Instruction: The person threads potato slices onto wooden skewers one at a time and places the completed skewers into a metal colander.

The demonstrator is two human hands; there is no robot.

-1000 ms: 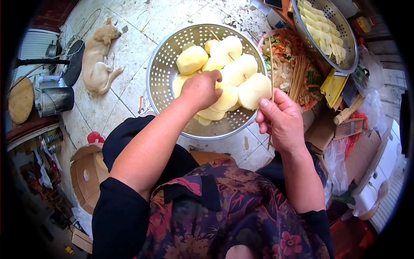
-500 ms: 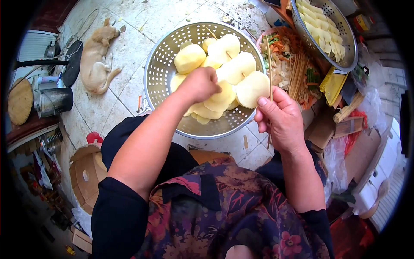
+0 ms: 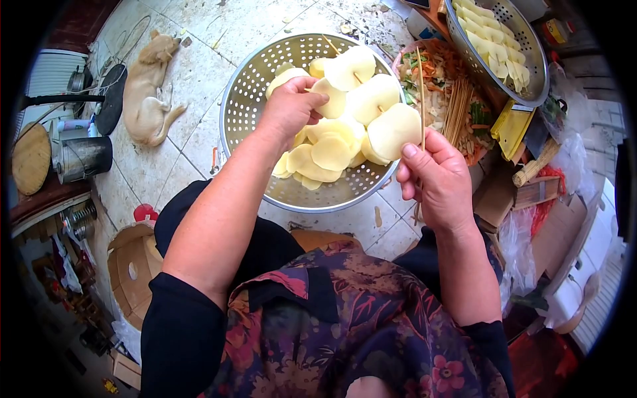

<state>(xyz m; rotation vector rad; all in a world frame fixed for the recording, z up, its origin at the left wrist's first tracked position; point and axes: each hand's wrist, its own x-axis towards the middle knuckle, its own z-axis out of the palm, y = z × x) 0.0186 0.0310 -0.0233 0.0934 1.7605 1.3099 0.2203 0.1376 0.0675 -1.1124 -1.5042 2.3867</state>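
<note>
A perforated metal colander (image 3: 247, 113) sits on the tiled floor (image 3: 199, 60), holding peeled potato pieces (image 3: 371, 96) at the back and thin potato slices (image 3: 330, 152) toward the front. A second metal colander (image 3: 531, 50) at upper right is filled with pale cut strips. Between them a basin (image 3: 446, 86) holds vegetable scraps and a bundle of bamboo skewers (image 3: 458, 113).

The left hand (image 3: 288, 109) reaches into the near colander, fingers curled around a potato slice. The right hand (image 3: 441, 182) pinches a single skewer (image 3: 421, 93) between thumb and fingers, just beside the colander's right rim. The skewer stands nearly upright in the view, its long axis running away from the person, the far end over the basin. A dog (image 3: 149, 83) lies on the floor at left.
</note>
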